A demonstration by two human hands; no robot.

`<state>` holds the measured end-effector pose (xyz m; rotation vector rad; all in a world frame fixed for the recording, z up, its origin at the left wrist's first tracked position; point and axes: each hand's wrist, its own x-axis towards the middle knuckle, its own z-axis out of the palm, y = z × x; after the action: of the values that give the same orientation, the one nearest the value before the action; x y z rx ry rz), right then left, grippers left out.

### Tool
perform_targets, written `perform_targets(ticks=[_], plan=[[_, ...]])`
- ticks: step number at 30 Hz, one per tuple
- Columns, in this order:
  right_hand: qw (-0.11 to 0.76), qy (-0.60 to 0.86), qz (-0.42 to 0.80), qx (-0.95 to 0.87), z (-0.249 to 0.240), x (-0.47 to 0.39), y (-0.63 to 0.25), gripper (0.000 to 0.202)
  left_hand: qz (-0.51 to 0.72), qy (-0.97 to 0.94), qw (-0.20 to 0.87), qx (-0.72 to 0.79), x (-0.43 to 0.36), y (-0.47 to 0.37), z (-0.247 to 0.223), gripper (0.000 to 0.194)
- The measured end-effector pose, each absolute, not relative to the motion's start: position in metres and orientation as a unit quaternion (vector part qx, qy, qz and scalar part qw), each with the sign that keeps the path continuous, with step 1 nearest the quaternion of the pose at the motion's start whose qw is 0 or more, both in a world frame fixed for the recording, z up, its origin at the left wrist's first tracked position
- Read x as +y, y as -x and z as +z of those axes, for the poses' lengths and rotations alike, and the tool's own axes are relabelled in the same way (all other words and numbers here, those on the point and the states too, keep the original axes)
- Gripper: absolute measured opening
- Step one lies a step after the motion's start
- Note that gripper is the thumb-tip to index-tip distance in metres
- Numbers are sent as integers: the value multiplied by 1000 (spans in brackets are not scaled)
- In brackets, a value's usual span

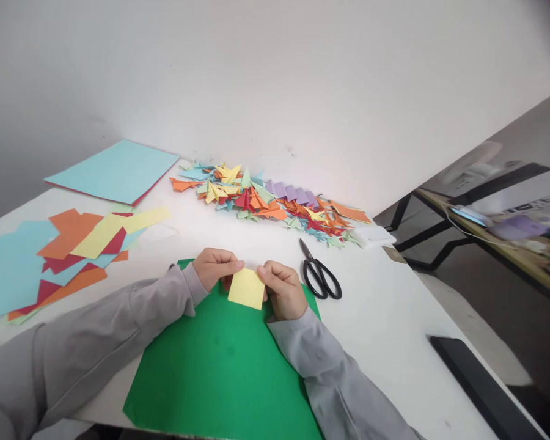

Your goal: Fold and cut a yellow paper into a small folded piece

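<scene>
A small yellow piece of paper point(246, 289) is held up between my two hands, above a green sheet point(220, 366) on the table. My left hand point(216, 269) pinches its upper left corner between thumb and fingers. At the upper right corner, my right hand point(282, 288) grips it with the thumb on top and the other fingers curled behind. Close to the right of that hand lie black-handled scissors point(319, 273), their blades pointing away from me.
Folded paper shapes point(256, 198) in several colours lie along the wall. Coloured paper scraps point(68, 256) spread at the left, with a light blue sheet point(114, 171) behind them. A black bar-shaped object point(481, 385) lies near the table's right edge.
</scene>
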<state>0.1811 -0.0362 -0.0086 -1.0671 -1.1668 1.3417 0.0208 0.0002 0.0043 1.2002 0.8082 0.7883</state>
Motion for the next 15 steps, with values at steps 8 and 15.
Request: perform_targets(ticks=[8,15], plan=[[576,463,495,-456,-11,-32,-180,34,383,-513,684,350,1,-23,2,36],[594,485,480,-426,-11,-30,-180,36,389,-605,627,299,-9,-23,0,75]])
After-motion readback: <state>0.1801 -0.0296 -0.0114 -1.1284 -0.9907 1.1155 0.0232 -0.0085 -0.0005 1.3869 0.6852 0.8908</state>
